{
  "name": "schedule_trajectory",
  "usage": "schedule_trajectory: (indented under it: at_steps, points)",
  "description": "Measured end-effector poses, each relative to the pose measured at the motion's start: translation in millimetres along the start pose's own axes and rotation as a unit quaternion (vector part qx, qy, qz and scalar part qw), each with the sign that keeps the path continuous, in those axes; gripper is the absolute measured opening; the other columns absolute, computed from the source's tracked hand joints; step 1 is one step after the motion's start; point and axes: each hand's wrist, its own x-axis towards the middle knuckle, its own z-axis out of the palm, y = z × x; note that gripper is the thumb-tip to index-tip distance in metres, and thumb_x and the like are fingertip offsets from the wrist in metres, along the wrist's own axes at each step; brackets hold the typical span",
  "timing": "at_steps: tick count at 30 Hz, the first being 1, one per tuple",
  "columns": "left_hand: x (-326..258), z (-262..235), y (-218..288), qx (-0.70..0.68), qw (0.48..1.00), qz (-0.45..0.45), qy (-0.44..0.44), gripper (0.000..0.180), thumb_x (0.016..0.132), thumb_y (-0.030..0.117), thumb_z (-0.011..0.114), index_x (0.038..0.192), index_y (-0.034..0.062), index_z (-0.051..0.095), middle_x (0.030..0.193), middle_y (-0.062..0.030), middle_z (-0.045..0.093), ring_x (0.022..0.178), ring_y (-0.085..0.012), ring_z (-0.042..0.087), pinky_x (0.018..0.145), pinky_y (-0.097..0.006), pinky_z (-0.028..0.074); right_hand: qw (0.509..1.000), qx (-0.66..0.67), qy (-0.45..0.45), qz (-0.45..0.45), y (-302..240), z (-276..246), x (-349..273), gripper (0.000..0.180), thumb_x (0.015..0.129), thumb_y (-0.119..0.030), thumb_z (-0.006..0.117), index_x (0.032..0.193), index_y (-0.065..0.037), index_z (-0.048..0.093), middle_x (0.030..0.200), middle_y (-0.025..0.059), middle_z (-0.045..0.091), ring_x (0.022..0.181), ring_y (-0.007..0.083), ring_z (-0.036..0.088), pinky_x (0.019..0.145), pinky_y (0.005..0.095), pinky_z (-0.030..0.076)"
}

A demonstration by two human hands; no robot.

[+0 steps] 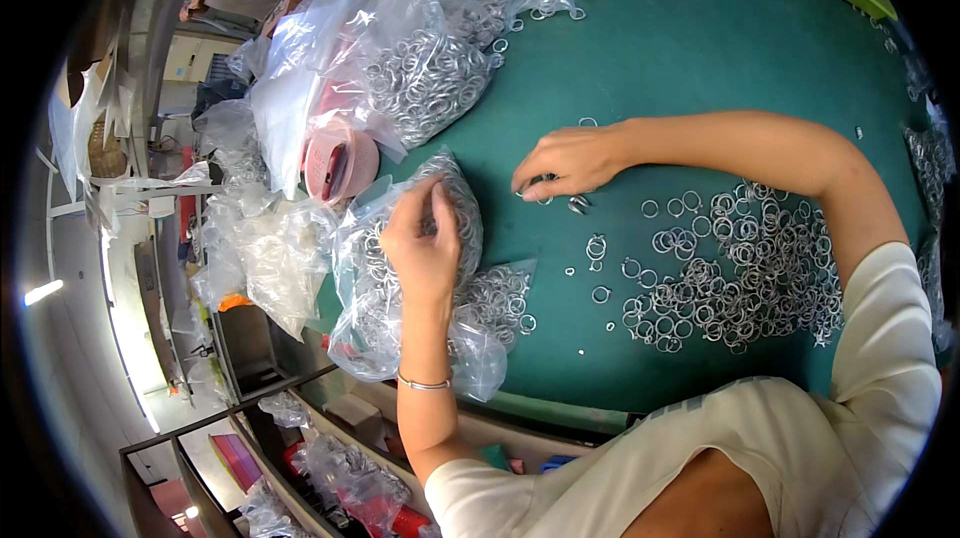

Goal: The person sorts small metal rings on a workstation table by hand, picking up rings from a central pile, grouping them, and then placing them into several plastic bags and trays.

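- Broadly, a green table (680, 48) keeps the loose metal rings (740, 268) spread out within reach.
- Left hand (425, 243) — fingers bunched over a clear ring-filled bag (400, 328); its grip can't be made out.
- Right hand (570, 160) — fingertips pinched down on a few rings (560, 200).

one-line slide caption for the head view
Left hand dips into a clear bag of metal rings while right hand picks loose rings off green table.

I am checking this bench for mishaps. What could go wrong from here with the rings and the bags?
The clear bag of rings under the left hand overhangs the table edge, so it might slide off and spill. Stray rings near the right hand could get knocked off the green table. The loose ring pile beside the forearm may scatter if brushed.
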Motion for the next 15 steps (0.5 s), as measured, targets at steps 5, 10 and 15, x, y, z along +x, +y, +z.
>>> schedule_trajectory:
  at_steps: [5, 10, 15]
  points:
    - [7, 9, 3, -0.014, 1.000, 0.017, -0.001, 0.013, 0.080, -0.002, 0.058, 0.091, -0.0016, 0.064, 0.077, -0.0138, 0.064, 0.066, -0.0191, 0.062, 0.062, -0.027, 0.047, 0.967, -0.130, 0.183, -0.124, 33, 20, 16, 0.045, 0.091, -0.033, 0.047, 0.118, 0.003, 0.049, 0.132, 0.0182, 0.043, 0.126, 0.0318, 0.036, 0.106, 0.0409, 0.029]
    - [2, 5, 0, 0.011, 0.995, 0.095, 0.029, 0.011, 0.081, -0.002, 0.057, 0.089, -0.0015, 0.064, 0.071, -0.0093, 0.064, 0.066, -0.0134, 0.062, 0.063, -0.024, 0.047, 0.966, -0.149, 0.087, -0.193, 24, 60, -50, 0.043, 0.089, -0.028, 0.053, 0.120, 0.001, 0.048, 0.129, 0.0171, 0.046, 0.126, 0.0294, 0.037, 0.106, 0.0409, 0.028]
    - [-18, -7, 15, 0.088, 0.955, 0.258, 0.117, 0.024, 0.069, -0.008, 0.064, 0.092, 0.0002, 0.064, 0.090, -0.0140, 0.059, 0.084, -0.0297, 0.058, 0.075, -0.035, 0.046, 0.959, 0.086, 0.269, 0.011, -43, 49, -22, 0.039, 0.085, -0.030, 0.058, 0.104, 0.004, 0.053, 0.106, 0.0190, 0.058, 0.097, 0.0313, 0.057, 0.083, 0.0437, 0.045]
